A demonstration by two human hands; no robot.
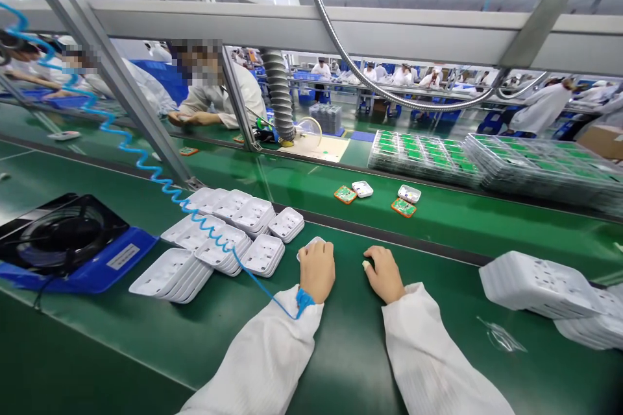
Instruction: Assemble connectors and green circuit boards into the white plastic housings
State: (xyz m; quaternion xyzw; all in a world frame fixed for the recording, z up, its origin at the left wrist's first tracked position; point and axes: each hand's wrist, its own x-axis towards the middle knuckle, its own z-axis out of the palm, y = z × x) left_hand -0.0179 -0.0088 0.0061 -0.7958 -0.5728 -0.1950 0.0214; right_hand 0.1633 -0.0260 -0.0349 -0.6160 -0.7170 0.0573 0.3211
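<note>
My left hand [317, 270], with a blue wrist strap [304, 302] at its cuff, is closed over a small white plastic casing [311, 243] on the green work surface. Most of that casing is hidden under the fingers. To the right, my right hand [384, 272] hovers close to the surface with thumb and fingers apart and nothing visible between them. Something pale covers its thumb tip. Stacked white casings [263, 254] stand just left of my left hand. Beyond both hands, orange-edged green circuit boards [345, 194] lie beside white casings [362, 189] on the green belt [292, 183].
A coiled blue cord [141, 159] crosses the left side above a black fan [73, 233] on a blue base. More white casings [540, 285] are piled at right, near clear plastic film [503, 337]. Trays of boards [423, 155] stand behind the belt. A co-worker [214, 94] sits opposite.
</note>
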